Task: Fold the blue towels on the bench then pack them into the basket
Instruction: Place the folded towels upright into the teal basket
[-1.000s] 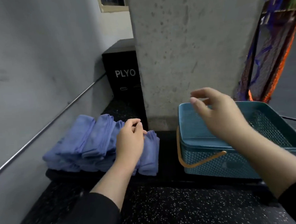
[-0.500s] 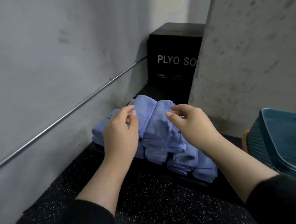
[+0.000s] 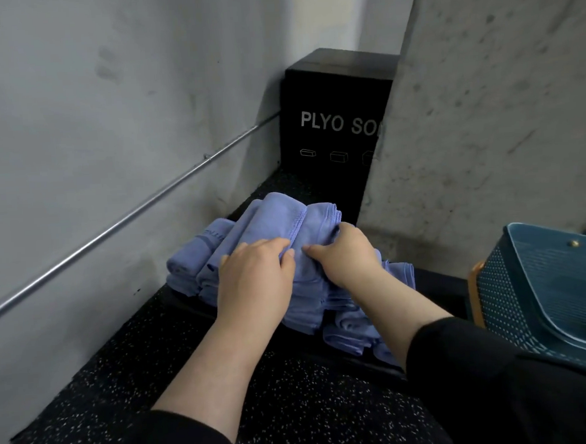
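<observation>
Several blue towels (image 3: 277, 219) lie heaped and loosely rolled on a low black bench (image 3: 194, 310) against the grey wall. My left hand (image 3: 254, 279) grips the top towel of the heap, its fingers curled into the cloth. My right hand (image 3: 345, 256) grips the same towel just to the right, fingertips nearly meeting the left hand's. More towels (image 3: 346, 338) spill toward me under my right forearm. The teal basket (image 3: 515, 297) with an orange handle stands at the right edge, apart from both hands.
A black box (image 3: 331, 92) marked PLYO SO stands behind the towels. A concrete pillar (image 3: 483, 107) rises on the right. A metal rail (image 3: 113, 229) runs along the left wall. Black speckled floor (image 3: 295, 386) lies in front of the bench.
Both hands came down from hovering above the heap and closed on the top towel. The view has shifted left and nearer, so the basket now sits at the right edge.
</observation>
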Motion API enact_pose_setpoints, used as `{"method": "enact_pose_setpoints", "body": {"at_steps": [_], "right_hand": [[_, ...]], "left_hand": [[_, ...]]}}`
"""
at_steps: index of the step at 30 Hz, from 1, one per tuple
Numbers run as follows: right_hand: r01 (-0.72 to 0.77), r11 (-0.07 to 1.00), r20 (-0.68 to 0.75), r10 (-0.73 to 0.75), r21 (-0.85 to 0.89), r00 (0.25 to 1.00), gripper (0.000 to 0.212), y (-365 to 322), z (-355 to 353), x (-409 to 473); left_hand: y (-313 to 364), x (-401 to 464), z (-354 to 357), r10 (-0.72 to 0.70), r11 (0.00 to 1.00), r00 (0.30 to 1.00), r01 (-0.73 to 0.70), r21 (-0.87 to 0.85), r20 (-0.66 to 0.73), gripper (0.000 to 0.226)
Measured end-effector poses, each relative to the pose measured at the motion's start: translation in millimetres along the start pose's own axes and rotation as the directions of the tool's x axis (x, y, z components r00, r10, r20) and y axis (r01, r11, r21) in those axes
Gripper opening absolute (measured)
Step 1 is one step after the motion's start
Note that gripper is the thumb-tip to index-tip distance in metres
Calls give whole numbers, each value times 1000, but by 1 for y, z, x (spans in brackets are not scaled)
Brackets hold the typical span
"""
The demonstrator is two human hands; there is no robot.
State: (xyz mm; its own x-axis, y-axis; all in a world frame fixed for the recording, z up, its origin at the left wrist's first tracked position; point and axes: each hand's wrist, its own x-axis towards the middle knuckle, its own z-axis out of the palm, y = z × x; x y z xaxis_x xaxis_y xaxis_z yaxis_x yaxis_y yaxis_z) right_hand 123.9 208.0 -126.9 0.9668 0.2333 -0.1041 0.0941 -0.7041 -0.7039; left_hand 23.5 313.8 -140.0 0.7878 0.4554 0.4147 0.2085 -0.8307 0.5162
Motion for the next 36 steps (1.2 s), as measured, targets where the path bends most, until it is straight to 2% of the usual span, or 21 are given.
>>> {"method": "enact_pose_setpoints", "body": {"at_steps": [5,8,10,12,13,15,17,20,22,24,27,28,32,34,36], "right_hand": [[-4,960,-88,30,281,996,22,3,1,-3],[17,863,-159,73,506,985,8,2,-9,-14],[21,794,-149,88,608,985,6,1,-19,-21],[25,738,-118,74,674,990,6,-1,-29,-26],[29,722,-105,61,692,993,9,-1,-34,-29],[31,704,-74,31,710,997,16,-1,-44,-35],[33,686,-45,-1,727,999,18,0,-53,-43],[-9,642,22,-12,767,1000,20,3,-73,-53],[-73,599,82,12,798,997,29,8,-92,-57],[-103,580,109,24,808,994,36,16,-117,-59],[-64,650,37,55,757,998,25,35,-163,-61],[-46,674,-1,69,737,998,23,42,-181,-62],[-1,726,-128,123,688,984,25,80,-260,-58],[-37,765,-156,178,642,972,25,102,-292,-55],[-126,797,-119,241,591,963,27,125,-309,-50]], "left_hand": [[-1,-1,-2,-71,997,997,71,-10,-18,20],[0,0,-3,-109,994,994,108,13,22,25],[2,1,-4,-117,993,993,116,5,25,29],[9,2,-9,-108,992,994,107,-63,-3,33],[16,2,-13,-121,981,993,118,-153,-8,33],[30,1,-17,-184,889,980,199,-413,77,37],[44,-1,-15,-187,701,949,309,-642,253,32],[65,-3,-12,-144,475,905,418,-775,400,18],[80,-6,-9,-101,414,914,398,-819,393,15],[101,-11,-6,-32,409,921,365,-836,387,21],[132,-18,8,23,355,909,382,-853,416,26],[140,-18,15,5,351,913,381,-855,409,25],[164,-17,49,-30,493,931,331,-805,364,19],[174,-17,67,-27,543,918,345,-766,395,23],[185,-18,84,-19,580,902,361,-730,431,27]]}}
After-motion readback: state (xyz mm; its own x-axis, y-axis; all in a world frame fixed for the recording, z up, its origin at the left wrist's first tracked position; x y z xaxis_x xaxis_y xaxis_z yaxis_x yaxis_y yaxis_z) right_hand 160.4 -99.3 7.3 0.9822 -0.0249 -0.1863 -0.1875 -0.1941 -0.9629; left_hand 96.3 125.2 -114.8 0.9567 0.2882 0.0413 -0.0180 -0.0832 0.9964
